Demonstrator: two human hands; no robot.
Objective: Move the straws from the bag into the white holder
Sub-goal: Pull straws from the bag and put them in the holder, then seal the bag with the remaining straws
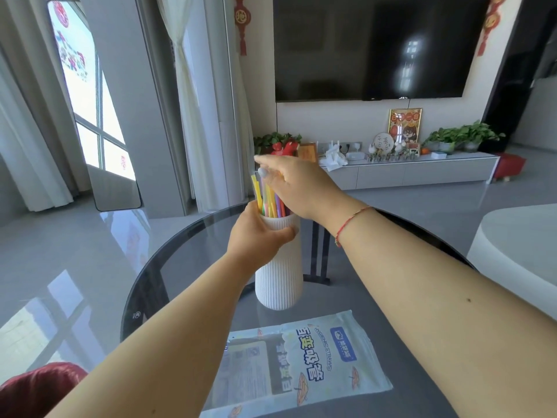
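A tall white ribbed holder stands upright on the round glass table. Several coloured straws stick up out of its mouth. My left hand is wrapped around the holder's upper part just under the rim. Above the straw tops hovers my right hand, fingers spread and slightly blurred, touching or just over the straws; nothing shows in its grasp. The flat straw bag, printed with blue and orange, lies on the table in front of the holder, nearer to me.
The dark glass table has its round edge close behind the holder. A white seat sits to the right, a red cushion at the lower left. A TV and a low cabinet stand far behind.
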